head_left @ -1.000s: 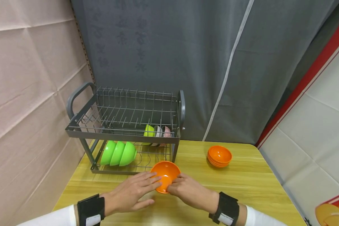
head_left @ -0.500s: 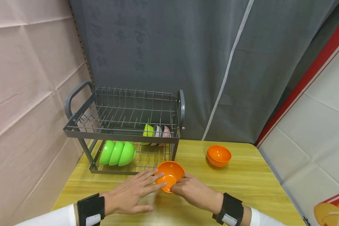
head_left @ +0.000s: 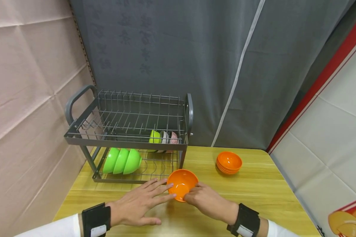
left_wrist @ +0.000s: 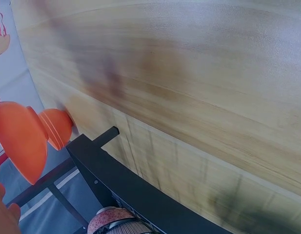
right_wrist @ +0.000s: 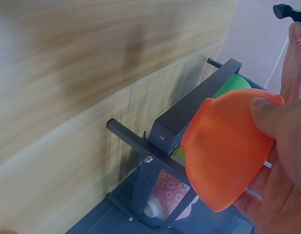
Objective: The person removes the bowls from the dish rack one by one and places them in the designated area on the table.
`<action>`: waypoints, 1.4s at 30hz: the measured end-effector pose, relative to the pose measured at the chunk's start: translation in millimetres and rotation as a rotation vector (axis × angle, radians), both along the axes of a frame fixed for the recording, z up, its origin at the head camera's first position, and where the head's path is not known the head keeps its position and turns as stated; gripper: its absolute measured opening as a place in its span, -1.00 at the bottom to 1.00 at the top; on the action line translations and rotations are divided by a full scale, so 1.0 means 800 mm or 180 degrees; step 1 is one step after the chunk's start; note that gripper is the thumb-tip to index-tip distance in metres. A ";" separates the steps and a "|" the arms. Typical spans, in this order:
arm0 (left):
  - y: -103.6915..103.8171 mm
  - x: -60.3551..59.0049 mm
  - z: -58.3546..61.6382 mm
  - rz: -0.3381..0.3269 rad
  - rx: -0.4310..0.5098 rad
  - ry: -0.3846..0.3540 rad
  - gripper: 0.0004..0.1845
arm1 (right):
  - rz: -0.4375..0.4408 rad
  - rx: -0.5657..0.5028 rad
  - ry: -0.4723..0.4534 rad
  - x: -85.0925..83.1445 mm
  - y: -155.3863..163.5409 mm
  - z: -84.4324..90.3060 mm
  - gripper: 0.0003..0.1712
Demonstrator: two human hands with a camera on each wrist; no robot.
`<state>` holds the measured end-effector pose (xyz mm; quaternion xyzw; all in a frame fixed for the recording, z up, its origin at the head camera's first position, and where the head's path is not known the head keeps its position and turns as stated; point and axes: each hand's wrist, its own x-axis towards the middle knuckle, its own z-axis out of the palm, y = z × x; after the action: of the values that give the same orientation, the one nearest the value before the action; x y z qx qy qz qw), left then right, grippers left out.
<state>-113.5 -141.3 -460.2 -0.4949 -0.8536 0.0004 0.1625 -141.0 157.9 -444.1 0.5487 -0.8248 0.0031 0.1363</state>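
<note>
My right hand (head_left: 209,202) pinches an orange bowl (head_left: 182,184) at its near right rim, in front of the dish rack. In the right wrist view the thumb (right_wrist: 265,114) lies against the bowl's wall. My left hand (head_left: 142,202) is spread with straight fingers, its fingertips right at the bowl's left rim. From the left wrist, that bowl (left_wrist: 16,136) appears tipped sideways above the wooden table. A stack of several orange bowls (head_left: 229,163) stands on the table to the right.
A two-tier dark grey dish rack (head_left: 127,144) stands at the back left. Its lower tier holds three green bowls (head_left: 121,161) on edge, plus smaller lime, grey and pink bowls (head_left: 173,138) at the right. A grey curtain (head_left: 166,49) hangs behind the wooden table (head_left: 255,197).
The orange bowl and my right hand have shifted slightly right, away from the rack. My left hand has followed only a little, its fingers still spread.
</note>
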 end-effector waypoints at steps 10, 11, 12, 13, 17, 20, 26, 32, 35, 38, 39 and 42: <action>0.004 -0.004 -0.006 -0.0034 0.0034 0.0050 -0.20 | -0.0105 -0.0053 0.0007 -0.001 0.011 -0.003 -0.88; 0.005 -0.004 -0.005 -0.0031 0.0031 0.0035 -0.20 | -0.0112 -0.0058 0.0014 -0.002 0.011 -0.003 -0.89; 0.005 -0.005 -0.005 -0.0026 0.0025 0.0009 -0.20 | -0.0114 -0.0068 0.0026 -0.002 0.012 -0.003 -0.89; 0.006 -0.005 -0.005 -0.0028 0.0022 -0.0012 -0.20 | -0.0111 -0.0086 0.0044 -0.002 0.012 -0.003 -0.88; 0.009 -0.006 -0.003 -0.0029 0.0009 -0.0068 -0.20 | -0.0107 -0.0138 0.0099 -0.003 0.016 -0.004 -0.86; 0.012 -0.007 -0.004 -0.0035 0.0003 -0.0058 -0.20 | -0.0150 -0.0125 0.0071 -0.004 0.020 -0.006 -0.84; 0.018 -0.008 -0.006 -0.0081 0.0021 -0.0081 -0.19 | -0.0278 -0.0076 0.0098 -0.008 0.027 -0.004 -0.84; 0.025 -0.010 -0.006 -0.0109 -0.0030 -0.0041 -0.20 | -0.0355 -0.0049 0.0026 -0.011 0.035 -0.001 -0.86; 0.027 -0.011 -0.006 -0.0121 -0.0033 -0.0087 -0.20 | -0.0439 -0.0031 -0.0053 -0.012 0.040 -0.001 -0.87; 0.029 -0.011 -0.007 -0.0118 -0.0041 -0.0110 -0.20 | -0.0526 -0.0014 -0.0061 -0.013 0.045 -0.001 -0.86; 0.029 -0.011 -0.007 -0.0114 -0.0040 -0.0121 -0.21 | -0.0550 -0.0017 -0.0056 -0.014 0.046 -0.002 -0.86; 0.031 -0.012 -0.007 -0.0126 -0.0050 -0.0111 -0.21 | -0.0607 -0.0021 -0.0011 -0.016 0.051 -0.002 -0.85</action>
<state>-123.1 -116.1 -465.9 -0.5129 -0.8463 -0.0047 0.1437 -153.4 198.5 -445.7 0.4672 -0.8736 -0.0063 0.1363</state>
